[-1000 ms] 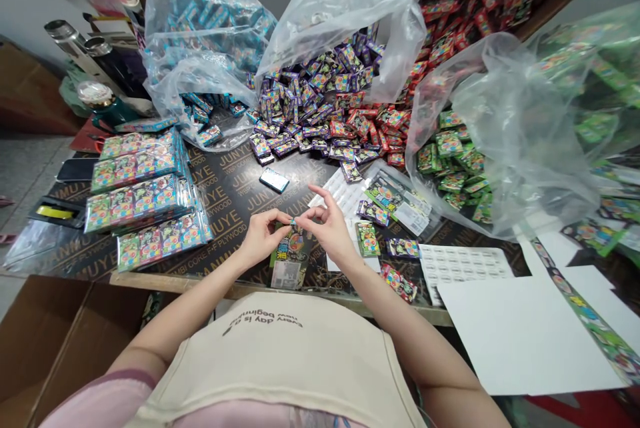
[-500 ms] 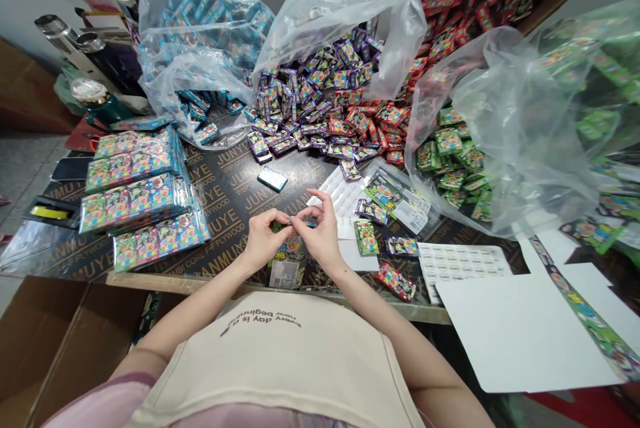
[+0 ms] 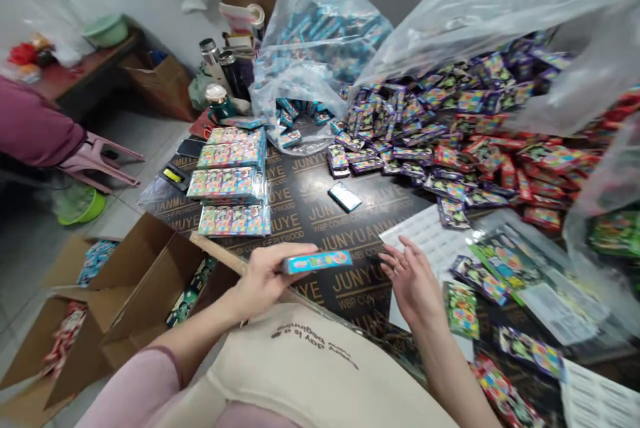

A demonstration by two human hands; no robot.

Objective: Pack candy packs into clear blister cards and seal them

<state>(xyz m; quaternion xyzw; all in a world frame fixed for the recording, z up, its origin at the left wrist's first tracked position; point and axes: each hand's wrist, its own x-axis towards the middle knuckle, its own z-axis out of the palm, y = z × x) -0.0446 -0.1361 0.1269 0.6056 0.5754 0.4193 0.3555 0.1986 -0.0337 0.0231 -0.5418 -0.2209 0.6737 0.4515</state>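
Observation:
My left hand (image 3: 263, 281) grips a flat packet (image 3: 323, 261) at the front edge of the table. Its narrow blue side with coloured lettering faces up. Apart from it, my right hand (image 3: 413, 278) hovers with fingers spread and nothing in them, close to a sheet of white stickers (image 3: 417, 235). Left of centre lie stacks of flat colourful packs (image 3: 230, 181). A small blue-edged packet (image 3: 345, 196) rests alone on the dark board. Beside my right forearm are a green packet (image 3: 461, 308), a purple packet (image 3: 530, 350) and a red packet (image 3: 505, 391).
Heaps of purple packets (image 3: 410, 115) and red packets (image 3: 545, 158) lie behind, with a plastic bag of blue packets (image 3: 330, 28). Cardboard boxes (image 3: 145, 288) stand on the floor at left. Flasks (image 3: 230, 71) stand at the back; a person in purple (image 3: 35, 121) sits at far left.
My hands were together, fingertips pinched above a printed pack; now they are apart. My left hand grips the flat packet, and my right hand has opened. The view has swung left.

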